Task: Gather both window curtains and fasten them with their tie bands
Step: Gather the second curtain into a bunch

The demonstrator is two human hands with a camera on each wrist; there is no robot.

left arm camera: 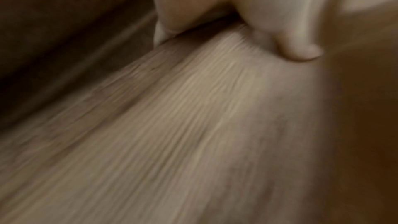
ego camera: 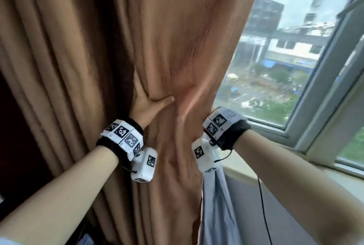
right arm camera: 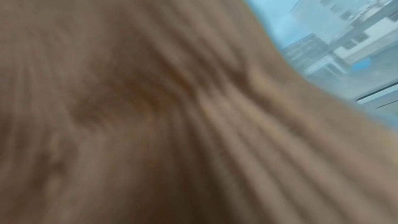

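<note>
A brown curtain (ego camera: 177,37) hangs left of the window, drawn in to a narrow waist between my hands. My left hand (ego camera: 151,101) grips it from the left, thumb across the front and fingers tucked behind a fold. In the blurred left wrist view the thumb (left arm camera: 301,52) and one finger (left arm camera: 168,23) press into the ribbed curtain (left arm camera: 193,108). My right hand (ego camera: 213,111) reaches round the curtain's right edge and its fingers are hidden behind the cloth. The right wrist view shows only the blurred curtain (right arm camera: 150,91). No tie band shows in any view.
A grey lining (ego camera: 216,205) hangs below the waist at the curtain's right edge. The window pane (ego camera: 275,67), its grey frame (ego camera: 325,87) and the sill (ego camera: 256,171) lie to the right. A dark wooden panel (ego camera: 15,126) stands at far left.
</note>
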